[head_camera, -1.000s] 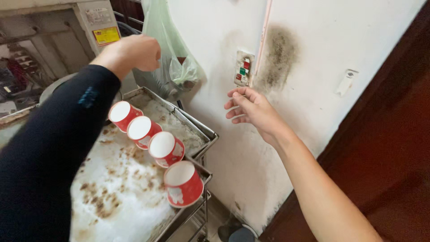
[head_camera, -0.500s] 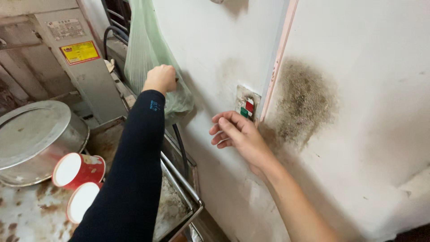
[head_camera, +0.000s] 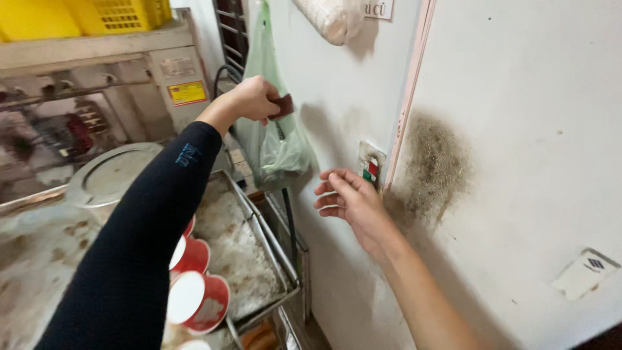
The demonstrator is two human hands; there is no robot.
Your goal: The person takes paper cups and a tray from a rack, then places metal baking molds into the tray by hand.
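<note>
Left hand (head_camera: 249, 98): up high by the wall, fingers curled tight on a small dark thing (head_camera: 282, 107).
Dark thing: pokes out past the fingers toward the wall, just in front of the green bag (head_camera: 275, 139).
Right hand (head_camera: 350, 202): lower down, fingers loose and a bit spread, holding nothing.
Wall switch (head_camera: 371, 166): right at the right fingertips, touching or nearly; cannot tell which.
Nearer hand to switch: right.
Red cups (head_camera: 197, 295): below the left arm on the metal tray (head_camera: 259, 262).
</note>
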